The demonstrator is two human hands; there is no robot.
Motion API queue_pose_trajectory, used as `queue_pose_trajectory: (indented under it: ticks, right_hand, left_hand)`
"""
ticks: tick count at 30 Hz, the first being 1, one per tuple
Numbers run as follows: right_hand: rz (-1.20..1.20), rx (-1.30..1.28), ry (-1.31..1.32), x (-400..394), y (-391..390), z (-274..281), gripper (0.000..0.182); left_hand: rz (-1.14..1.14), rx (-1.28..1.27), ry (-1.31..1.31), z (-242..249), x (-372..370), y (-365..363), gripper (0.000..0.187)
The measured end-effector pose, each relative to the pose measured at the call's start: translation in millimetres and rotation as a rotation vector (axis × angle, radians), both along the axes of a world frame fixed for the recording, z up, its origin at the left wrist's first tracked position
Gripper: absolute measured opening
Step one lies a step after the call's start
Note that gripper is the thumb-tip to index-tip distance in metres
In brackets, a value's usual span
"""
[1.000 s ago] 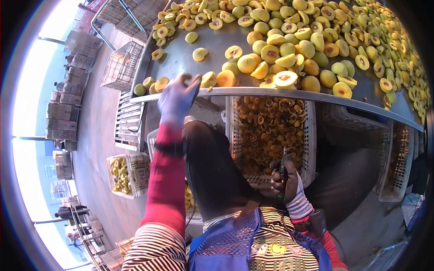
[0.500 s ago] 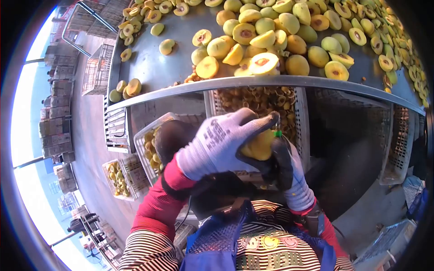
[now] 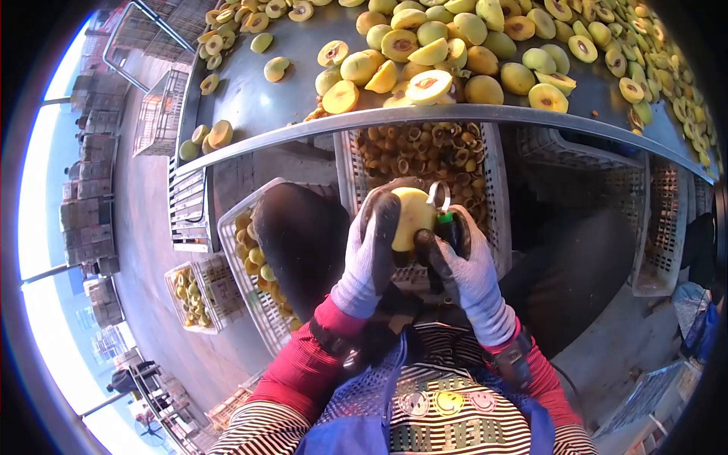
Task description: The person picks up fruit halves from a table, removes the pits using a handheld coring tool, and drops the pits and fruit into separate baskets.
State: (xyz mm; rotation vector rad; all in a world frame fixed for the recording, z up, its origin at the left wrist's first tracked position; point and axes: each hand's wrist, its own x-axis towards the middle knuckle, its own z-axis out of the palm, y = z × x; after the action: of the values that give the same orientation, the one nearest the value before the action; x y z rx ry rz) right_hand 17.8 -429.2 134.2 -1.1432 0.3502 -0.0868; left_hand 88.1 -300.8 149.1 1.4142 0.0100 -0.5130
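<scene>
- Head view: from where I stand, a piece of yellow fruit (image 3: 413, 218) is up in both hands, just off the near edge of the table (image 3: 246, 87).
- Left hand (image 3: 371, 246), gloved, is closed about the fruit's far side, thumb in front, open only as wide as the fruit.
- Right hand (image 3: 469, 258), gloved too, has its fingers wrapped round a green-collared tool (image 3: 444, 218), loop up; the thumb reaches to the fruit.
- Below the table edge, under both hands, a crate (image 3: 494, 182) holds hollow shells (image 3: 425, 152); more cut halves (image 3: 431, 86) lie on the table.
- Step in hand, I judge: bringing loop to fruit. I cannot tell whether they touch.
- Next move seems to call for a steady left hold and a careful right wrist.
</scene>
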Motion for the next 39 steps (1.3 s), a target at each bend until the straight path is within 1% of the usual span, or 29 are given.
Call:
queue_pose_trajectory:
  ticks: [1,3,5,6,7,8,10,11,13,15,17,19,20,21,22,23,24,25,27,28,29,30,31,33,34,36,37,39]
  right_hand:
    - [0.048,-0.486,-0.048,-2.8,0.3,-0.4,0.029]
    - [0.032,-0.52,-0.059,-10.8,7.0,6.0,0.032]
    - [0.057,-0.629,-0.202,-18.8,11.7,7.4,0.031]
    - [0.098,-0.59,-0.119,-23.5,12.8,6.1,0.032]
    - [0.098,-0.592,-0.116,-24.8,13.1,7.2,0.032]
    - [0.071,-0.611,-0.13,-25.0,14.3,10.4,0.033]
    - [0.044,-0.633,-0.146,-27.0,15.6,9.1,0.034]
    - [0.021,-0.621,-0.185,-30.1,17.6,2.2,0.034]
    - [-0.002,-0.607,-0.222,-33.1,18.4,-0.3,0.034]
    - [0.081,-0.544,-0.158,-32.3,16.5,5.6,0.034]
    - [0.068,-0.554,-0.167,-32.6,18.2,12.5,0.033]
    - [0.054,-0.566,-0.176,-33.6,17.7,11.8,0.032]
    - [0.083,-0.505,-0.176,-35.1,17.2,6.8,0.031]
    - [0.11,-0.444,-0.177,-36.2,16.3,1.7,0.031]
    - [0.106,-0.444,-0.18,-37.1,15.0,-4.5,0.031]
    - [0.148,-0.311,-0.129,-40.9,14.2,-11.2,0.031]
    - [0.189,-0.179,-0.078,-42.9,13.4,-13.5,0.031]
    - [0.186,-0.179,-0.075,-44.2,11.9,-12.6,0.031]
    - [0.242,-0.214,-0.014,-44.5,9.1,-6.6,0.037]
    - [0.238,-0.214,-0.014,-44.4,11.5,-6.0,0.037]
    - [0.153,-0.253,-0.02,-44.5,15.9,-5.0,0.037]
    - [0.07,-0.293,-0.028,-44.3,18.3,-4.8,0.038]
    - [0.072,-0.294,-0.029,-44.5,19.1,-7.5,0.038]
    - [-0.011,-0.443,-0.086,-44.6,21.7,-16.3,0.031]
    - [-0.013,-0.441,-0.085,-45.9,23.3,-18.7,0.031]
    - [-0.076,-0.654,-0.134,-48.4,25.6,-22.7,0.033]
    - [-0.075,-0.65,-0.13,-49.4,25.5,-25.1,0.033]
    - [0.043,-0.404,-0.143,-48.4,21.5,-29.8,0.034]
  left_hand:
    - [0.005,0.002,-0.005,-2.8,-1.8,2.0,0.049]
    - [0.104,-0.088,0.066,-2.2,-3.9,3.0,0.049]
    - [0.079,0.011,-0.084,6.9,-12.2,-4.7,0.049]
    - [0.075,0.007,-0.112,12.6,-16.3,-7.5,0.049]
    - [0.072,0.003,-0.141,15.5,-19.5,-8.8,0.049]
    - [0.071,0.003,-0.138,15.6,-22.2,-9.0,0.049]
    - [0.074,0.013,-0.266,16.1,-24.9,-10.8,0.047]
    - [0.073,0.012,-0.266,16.1,-26.5,-12.3,0.047]
    - [0.114,0.027,-0.385,16.5,-30.5,-15.2,0.044]
    - [0.13,0.016,-0.365,20.0,-32.7,-17.8,0.042]
    - [0.142,0.008,-0.342,18.7,-34.0,-17.8,0.04]
    - [0.127,0.088,-0.452,11.1,-30.5,-16.5,0.033]
    - [0.126,0.091,-0.45,9.3,-29.7,-14.6,0.033]
    - [0.062,0.143,-0.423,8.3,-27.7,-12.6,0.03]
    - [-0.004,0.193,-0.398,7.9,-24.5,-11.8,0.027]
    - [-0.007,0.195,-0.396,8.1,-23.2,-10.9,0.027]
    - [-0.051,0.193,-0.293,8.6,-21.7,-10.7,0.026]
    - [-0.096,0.188,-0.191,8.7,-21.0,-11.5,0.026]
    - [-0.099,0.222,-0.209,6.5,-24.7,-14.8,0.025]
    - [-0.017,0.181,-0.254,7.6,-28.9,-19.3,0.025]
    - [0.065,0.139,-0.299,8.1,-33.0,-23.0,0.025]
    - [0.098,0.129,-0.323,7.5,-35.8,-24.8,0.026]
    - [0.1,0.129,-0.324,7.1,-38.0,-25.8,0.026]
    - [0.131,0.132,-0.341,6.0,-39.9,-27.3,0.027]
    - [0.136,0.14,-0.368,4.4,-39.6,-27.5,0.029]
    - [0.153,0.129,-0.376,4.1,-41.1,-29.8,0.03]
    - [0.174,0.119,-0.383,4.4,-42.4,-30.1,0.031]
    - [0.171,0.134,-0.4,5.2,-39.1,-29.3,0.033]
